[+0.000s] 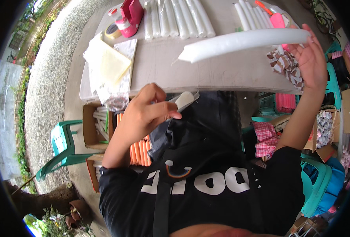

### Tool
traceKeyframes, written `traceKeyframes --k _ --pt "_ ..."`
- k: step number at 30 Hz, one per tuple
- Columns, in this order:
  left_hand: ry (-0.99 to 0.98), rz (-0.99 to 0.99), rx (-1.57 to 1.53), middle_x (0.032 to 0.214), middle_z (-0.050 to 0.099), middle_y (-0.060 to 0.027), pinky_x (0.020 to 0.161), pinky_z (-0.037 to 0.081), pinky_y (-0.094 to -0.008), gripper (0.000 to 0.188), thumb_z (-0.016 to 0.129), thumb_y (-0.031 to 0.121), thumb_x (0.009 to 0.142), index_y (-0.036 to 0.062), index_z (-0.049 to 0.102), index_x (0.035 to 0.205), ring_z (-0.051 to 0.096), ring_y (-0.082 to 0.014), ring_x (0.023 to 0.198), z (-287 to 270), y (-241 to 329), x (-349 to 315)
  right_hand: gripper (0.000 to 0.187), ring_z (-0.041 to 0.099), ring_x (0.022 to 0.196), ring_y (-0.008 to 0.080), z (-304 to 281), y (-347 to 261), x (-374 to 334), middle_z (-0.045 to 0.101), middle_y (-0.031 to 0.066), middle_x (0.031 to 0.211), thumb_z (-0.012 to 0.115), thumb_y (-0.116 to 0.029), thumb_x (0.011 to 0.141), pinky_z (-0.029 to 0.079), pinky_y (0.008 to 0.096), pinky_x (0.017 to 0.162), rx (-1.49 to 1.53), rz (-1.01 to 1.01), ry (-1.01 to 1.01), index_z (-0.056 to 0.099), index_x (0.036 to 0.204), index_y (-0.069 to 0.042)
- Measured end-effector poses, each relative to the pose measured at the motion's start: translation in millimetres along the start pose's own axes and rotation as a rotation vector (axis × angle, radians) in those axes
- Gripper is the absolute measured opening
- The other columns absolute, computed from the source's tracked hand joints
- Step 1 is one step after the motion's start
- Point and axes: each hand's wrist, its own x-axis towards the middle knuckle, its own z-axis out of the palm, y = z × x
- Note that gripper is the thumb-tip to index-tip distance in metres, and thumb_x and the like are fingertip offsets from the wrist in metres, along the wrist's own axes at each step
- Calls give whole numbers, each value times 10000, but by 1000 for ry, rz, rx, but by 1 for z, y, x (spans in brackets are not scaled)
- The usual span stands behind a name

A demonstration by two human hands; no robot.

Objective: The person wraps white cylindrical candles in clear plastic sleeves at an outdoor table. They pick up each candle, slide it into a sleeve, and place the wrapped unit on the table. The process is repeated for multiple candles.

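In my raised right hand (311, 61), at the table's right side, is the blunt end of a long, thick white candle (242, 42). The candle lies almost level above the tabletop, its tapered end and wick pointing left. My left hand (149, 110) is closed in front of the table's near edge, over my lap. From its fingers sticks out a white, round-ended stick in clear plastic (185, 99), which looks like a second candle; the rest of it is hidden. Close beyond that hand, a stack of clear plastic sleeves (110, 65) hangs partly over the table edge.
Several wrapped white candles (179, 17) lie in a row at the back, beside a pink tape dispenser (131, 19) and a tape roll (112, 31). A brown-and-white cloth (283, 65) lies at the right. Boxes of orange candles (140, 152) and green chairs (66, 142) stand below.
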Motion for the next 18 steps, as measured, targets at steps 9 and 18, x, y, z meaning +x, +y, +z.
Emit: traceKeyframes --k 9,18 --pt "-28 75 -78 865 442 -33 648 435 -319 222 855 181 696 113 726 863 511 -191 754 -14 17 -11 482 505 1340 341 13 -15 -9 423 288 1479 468 -128 990 463 456 1089 -152 32 -339 357 1437 16" --pt "-54 72 -105 883 448 -27 676 438 -326 216 855 194 698 121 728 858 513 -192 787 -20 18 -16 419 344 1446 414 -6 -41 -7 400 206 1484 537 -110 948 406 492 1151 -107 -78 -332 389 1329 -17"
